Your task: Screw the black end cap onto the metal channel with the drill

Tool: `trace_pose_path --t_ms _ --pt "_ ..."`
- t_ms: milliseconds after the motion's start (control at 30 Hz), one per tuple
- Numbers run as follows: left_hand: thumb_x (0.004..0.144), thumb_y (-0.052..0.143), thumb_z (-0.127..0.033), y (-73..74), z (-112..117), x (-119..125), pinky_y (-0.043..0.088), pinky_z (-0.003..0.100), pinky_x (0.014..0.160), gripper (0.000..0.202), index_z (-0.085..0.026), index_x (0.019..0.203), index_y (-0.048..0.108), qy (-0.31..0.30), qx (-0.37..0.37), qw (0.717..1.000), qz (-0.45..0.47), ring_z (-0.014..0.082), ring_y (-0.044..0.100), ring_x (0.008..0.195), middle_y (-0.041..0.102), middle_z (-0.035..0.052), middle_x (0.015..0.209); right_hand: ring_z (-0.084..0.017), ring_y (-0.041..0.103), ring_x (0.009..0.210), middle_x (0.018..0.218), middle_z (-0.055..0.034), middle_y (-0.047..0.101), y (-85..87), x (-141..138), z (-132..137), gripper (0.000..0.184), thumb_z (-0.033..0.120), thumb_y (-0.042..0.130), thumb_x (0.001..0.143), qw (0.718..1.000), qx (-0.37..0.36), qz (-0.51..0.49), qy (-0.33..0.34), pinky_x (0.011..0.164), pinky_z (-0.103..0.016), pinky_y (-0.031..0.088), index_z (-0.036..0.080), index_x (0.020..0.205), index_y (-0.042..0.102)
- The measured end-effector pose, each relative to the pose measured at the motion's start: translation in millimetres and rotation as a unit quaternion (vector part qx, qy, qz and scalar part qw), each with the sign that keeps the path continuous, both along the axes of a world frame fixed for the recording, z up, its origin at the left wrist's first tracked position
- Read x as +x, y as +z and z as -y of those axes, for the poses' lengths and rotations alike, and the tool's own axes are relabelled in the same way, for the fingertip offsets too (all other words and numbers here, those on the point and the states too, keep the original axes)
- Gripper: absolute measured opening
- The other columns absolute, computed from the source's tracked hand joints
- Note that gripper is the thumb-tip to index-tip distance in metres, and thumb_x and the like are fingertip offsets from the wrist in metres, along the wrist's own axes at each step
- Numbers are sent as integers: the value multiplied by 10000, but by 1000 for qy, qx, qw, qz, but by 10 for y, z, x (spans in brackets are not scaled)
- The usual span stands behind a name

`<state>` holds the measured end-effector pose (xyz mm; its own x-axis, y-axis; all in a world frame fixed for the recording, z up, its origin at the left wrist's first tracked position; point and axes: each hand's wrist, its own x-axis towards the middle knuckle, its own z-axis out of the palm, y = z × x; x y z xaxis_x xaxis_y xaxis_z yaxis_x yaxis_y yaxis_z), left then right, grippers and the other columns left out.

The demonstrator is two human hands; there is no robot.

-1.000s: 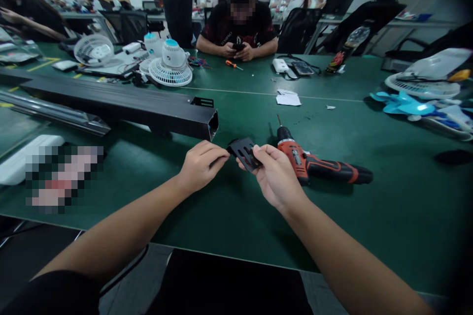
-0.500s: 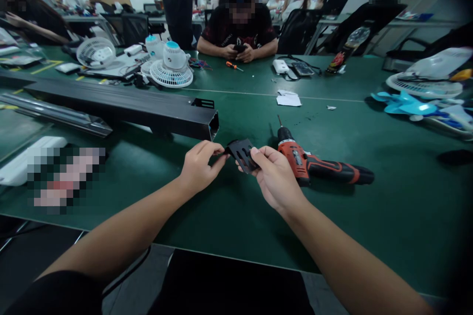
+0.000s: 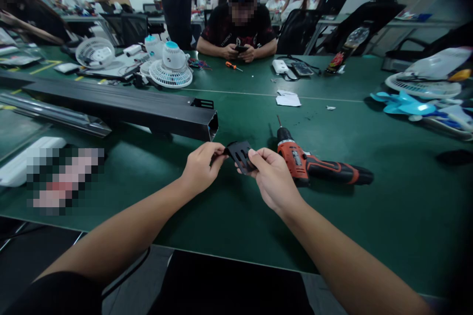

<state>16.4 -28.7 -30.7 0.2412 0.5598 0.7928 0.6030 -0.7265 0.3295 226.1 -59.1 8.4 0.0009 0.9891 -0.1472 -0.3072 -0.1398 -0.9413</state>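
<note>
Between my two hands is a black slotted bracket [image 3: 241,155], bent and held above the table. My right hand [image 3: 275,177] pinches its right side, thumb on top. At the bracket's left edge, the fingertips of my left hand [image 3: 202,166] close on it; anything small between them is hidden. Just right of my right hand lies an orange and black cordless drill [image 3: 295,160], its bit pointing away from me. A long black square metal tube [image 3: 177,115] lies to the left, its open end a little beyond my left hand.
The green table [image 3: 229,221] also bears clear plastic strips [image 3: 62,115], white fan parts [image 3: 170,73], an orange screwdriver [image 3: 232,66], a white paper [image 3: 288,98] and blue fan blades [image 3: 404,103]. Across the table a person [image 3: 238,29] holds a phone.
My hands keep the same grip on the bracket. Its slotted face has tilted slightly and sits a touch lower; little else differs.
</note>
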Motion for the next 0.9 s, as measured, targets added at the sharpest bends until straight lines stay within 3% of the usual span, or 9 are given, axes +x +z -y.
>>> trace_pose_path --t_ms 500,733,900 --pt "1058 675 -93 44 -25 7 636 256 694 127 -216 1053 705 -15 -25 999 28 156 788 769 804 10 899 -190 774 740 748 14 732 -14 -29 44 685 671 1127 668 1000 -19 13 5 755 -365 684 239 695 597" --pt "1115 711 -87 86 3 -2 668 262 788 134 -209 1157 745 -12 70 997 -19 153 796 822 824 13 938 -217 806 754 723 16 751 -9 -23 29 771 716 1186 530 996 -69 -36 36 759 -371 654 244 727 609" --pt "1063 792 -162 122 30 48 615 241 687 161 -221 950 694 30 52 997 54 133 727 718 759 -21 827 -179 755 732 735 28 751 -51 -43 19 756 679 1212 486 993 -67 -83 51 769 -346 614 238 734 651"
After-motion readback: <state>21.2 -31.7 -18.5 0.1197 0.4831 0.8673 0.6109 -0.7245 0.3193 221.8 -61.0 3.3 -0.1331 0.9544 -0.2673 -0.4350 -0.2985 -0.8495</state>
